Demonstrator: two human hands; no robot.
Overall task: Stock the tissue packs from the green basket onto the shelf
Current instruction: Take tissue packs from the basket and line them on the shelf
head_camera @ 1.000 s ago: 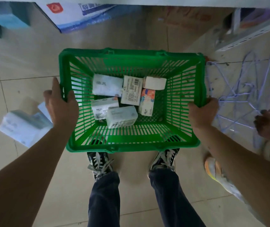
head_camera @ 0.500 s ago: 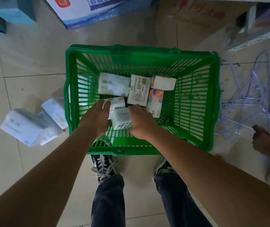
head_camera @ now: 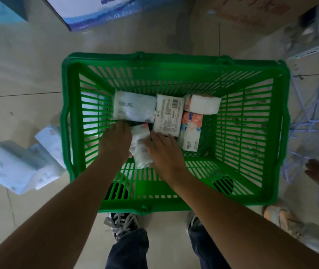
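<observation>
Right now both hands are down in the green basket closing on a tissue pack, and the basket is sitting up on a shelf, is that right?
Not quite. The head view shows the green basket standing on the tiled floor, just ahead of the person's shoes, not on a shelf. The rest holds: the left hand and right hand are both inside it, closing on a white tissue pack.

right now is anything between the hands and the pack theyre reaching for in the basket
Nothing visible: the left hand and right hand already flank the white tissue pack inside the green basket, touching its sides.
</observation>
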